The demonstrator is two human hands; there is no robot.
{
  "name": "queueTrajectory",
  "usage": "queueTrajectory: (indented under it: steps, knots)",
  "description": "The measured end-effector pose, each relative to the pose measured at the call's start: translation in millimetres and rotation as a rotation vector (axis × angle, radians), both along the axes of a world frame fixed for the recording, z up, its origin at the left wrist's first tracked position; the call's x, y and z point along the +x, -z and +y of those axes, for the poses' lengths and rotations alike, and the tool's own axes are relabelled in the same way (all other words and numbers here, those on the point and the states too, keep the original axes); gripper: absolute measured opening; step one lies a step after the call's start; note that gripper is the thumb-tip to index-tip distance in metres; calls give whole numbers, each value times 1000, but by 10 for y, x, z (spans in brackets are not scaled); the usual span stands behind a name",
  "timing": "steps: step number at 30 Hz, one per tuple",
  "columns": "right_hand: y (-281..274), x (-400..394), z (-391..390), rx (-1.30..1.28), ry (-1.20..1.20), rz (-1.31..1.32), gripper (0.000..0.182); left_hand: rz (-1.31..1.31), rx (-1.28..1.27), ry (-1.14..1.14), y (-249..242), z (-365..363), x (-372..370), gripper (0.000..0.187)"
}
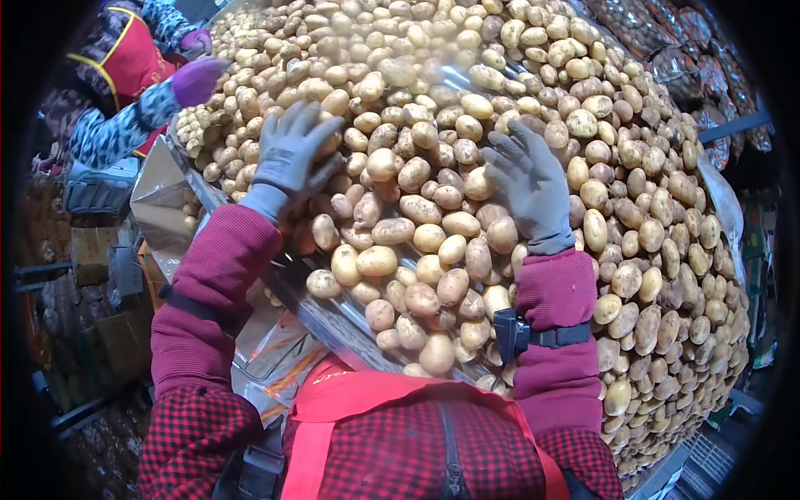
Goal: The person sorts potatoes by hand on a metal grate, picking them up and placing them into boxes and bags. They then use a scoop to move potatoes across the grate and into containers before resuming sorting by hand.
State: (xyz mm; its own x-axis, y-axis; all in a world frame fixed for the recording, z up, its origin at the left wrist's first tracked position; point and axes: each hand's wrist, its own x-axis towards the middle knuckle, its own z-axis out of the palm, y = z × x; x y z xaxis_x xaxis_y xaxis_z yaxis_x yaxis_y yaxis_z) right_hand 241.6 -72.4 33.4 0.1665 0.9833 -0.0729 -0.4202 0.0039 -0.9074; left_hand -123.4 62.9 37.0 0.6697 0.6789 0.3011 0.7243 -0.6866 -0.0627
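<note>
A large heap of potatoes (421, 208) lies before me, pale yellow and partly dusted with soil. My left hand (290, 154), in a grey glove, rests on the left part of the heap with its fingers apart and its thumb side toward the middle. On the right, my right hand (532, 187) wears a matching glove and lies against the potatoes, fingers stretched forward and slightly curved. Several loose potatoes fill the space between the two hands. Neither hand visibly grips a potato, though the undersides of both are hidden.
At upper left, another person's purple-gloved hand (198, 81) is over the heap's edge. A metal rim (321, 310) borders the near side, above a plastic bag (271, 367). Cardboard boxes (125, 340) stand at left; filled net bags (679, 71) lie at upper right.
</note>
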Motion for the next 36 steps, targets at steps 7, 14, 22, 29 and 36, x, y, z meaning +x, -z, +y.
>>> queueTrajectory:
  steps: [7,14,22,29,36]
  knots:
    - [-88,-53,1,-94,38,59,49,-32,-64,-142,-34,47,-373,53]
    - [101,-29,69,-94,49,230,55,-129,71,-114,218,-165,-248,69]
    - [-845,316,388,-167,134,-563,44,-154,95,-137,314,-199,-288,69]
    - [-533,1350,807,-419,11,-1952,58,-199,74,-119,323,-157,-281,67]
    - [-464,1134,1068,-511,-144,-1880,67,-194,71,-126,275,-163,-267,67]
